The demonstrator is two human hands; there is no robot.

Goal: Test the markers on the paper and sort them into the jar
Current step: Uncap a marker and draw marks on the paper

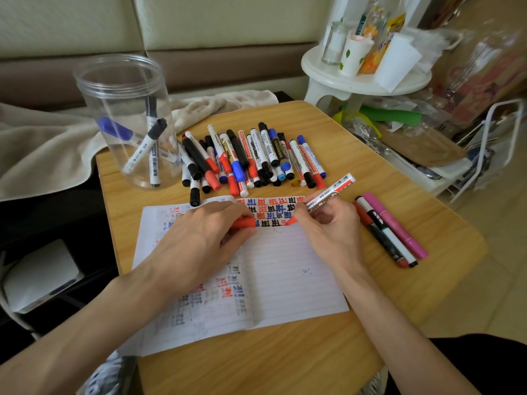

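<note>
My right hand (330,229) grips a white marker with a red tip (330,192), its tip touching the lined paper (285,269) beside rows of red, black and blue test marks. My left hand (199,238) rests on the paper and holds the marker's red cap (246,223) in its fingers. A clear plastic jar (125,115) stands at the table's far left with three markers inside. A pile of several markers (248,158) lies behind the paper. Three markers (390,229), one of them pink, lie to the right of my right hand.
The wooden table (285,352) is small; its edges are close on all sides. A beige towel (51,143) lies behind and left of the jar. A white stool (365,78) with cups and bottles stands at the back right, with clutter and a white rack (490,149) beside it.
</note>
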